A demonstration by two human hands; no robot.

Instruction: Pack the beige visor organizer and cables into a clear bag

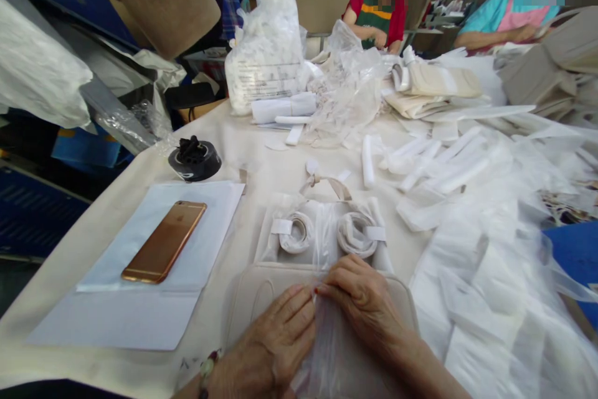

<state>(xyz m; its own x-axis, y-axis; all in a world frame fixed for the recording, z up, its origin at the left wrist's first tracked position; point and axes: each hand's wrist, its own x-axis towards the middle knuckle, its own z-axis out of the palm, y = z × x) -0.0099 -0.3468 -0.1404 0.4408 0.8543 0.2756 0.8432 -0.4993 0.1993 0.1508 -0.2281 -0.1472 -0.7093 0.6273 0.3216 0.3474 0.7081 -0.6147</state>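
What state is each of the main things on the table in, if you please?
Left hand and right hand: fingertips close together at clear plastic film; grip unclear.
Beige rectangular bag: lying flat, partly hidden.
Two off-white fabric straps: coiled, each with a white tab.
Copper-coloured rectangular phone: back up on white paper sheets.
Black ring-shaped object: lying flat, dark pieces inside.
Clear plastic sack: upright, stuffed full.

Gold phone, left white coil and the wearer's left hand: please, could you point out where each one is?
Gold phone [164,242]: head view, on the middle of its back.
Left white coil [299,244]: head view, on its lower windings.
Left hand [275,340]: head view, on its back.
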